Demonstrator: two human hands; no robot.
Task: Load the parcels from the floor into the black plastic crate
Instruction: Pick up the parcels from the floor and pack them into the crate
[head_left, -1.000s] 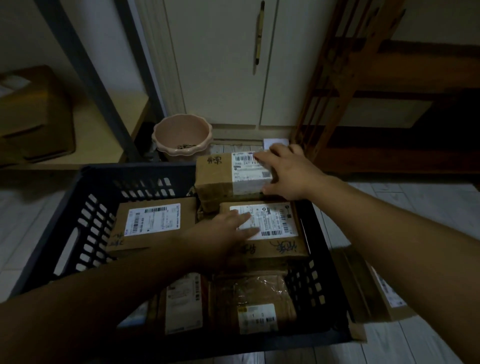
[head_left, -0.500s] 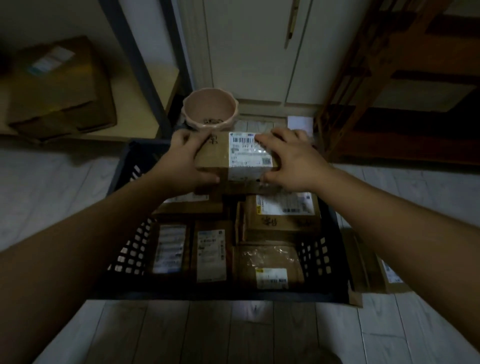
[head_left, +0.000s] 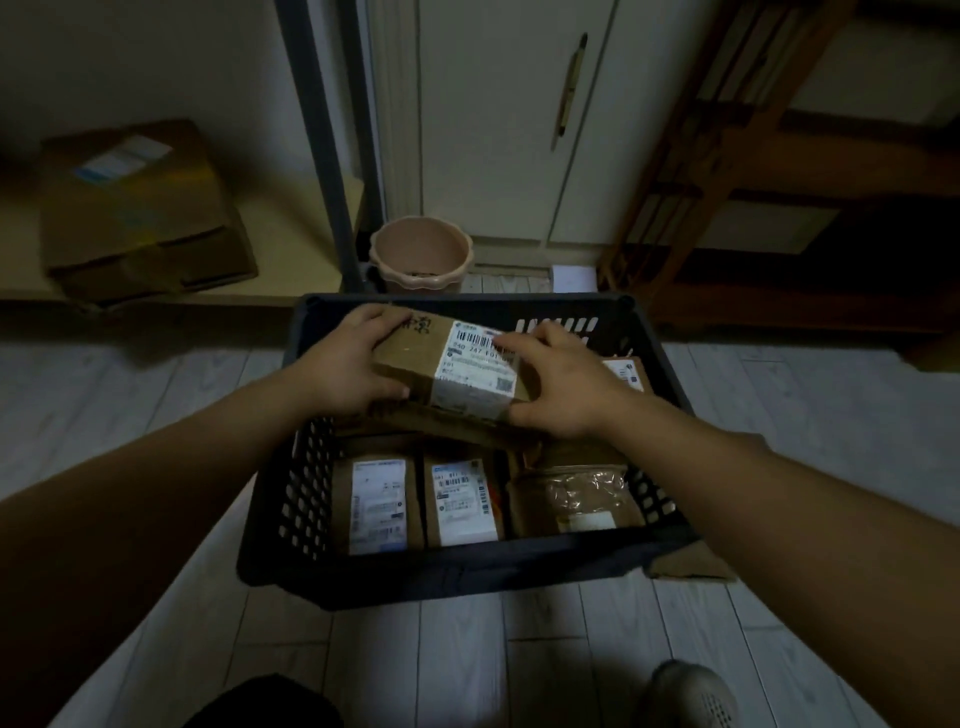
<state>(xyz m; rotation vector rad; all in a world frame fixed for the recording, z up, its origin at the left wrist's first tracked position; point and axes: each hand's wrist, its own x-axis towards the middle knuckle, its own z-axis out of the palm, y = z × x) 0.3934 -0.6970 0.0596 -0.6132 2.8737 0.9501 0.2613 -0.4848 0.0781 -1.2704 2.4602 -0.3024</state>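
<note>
Left hand (head_left: 347, 366) and right hand (head_left: 561, 383) clasp parcel (head_left: 451, 366)

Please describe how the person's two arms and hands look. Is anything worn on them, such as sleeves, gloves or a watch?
Both forearms are bare all the way to the picture's edge, with no sleeve in view. The left hand and the right hand wear no gloves. No watch, bracelet or ring shows on either wrist or finger, though the light is dim. Fingernails look short and unpainted.

A dim room in what looks like a home: pale plank floor (head_left: 467, 665), white cupboard doors (head_left: 488, 119), a pink plastic bin (head_left: 422, 254), wooden shelving (head_left: 737, 171).
</note>
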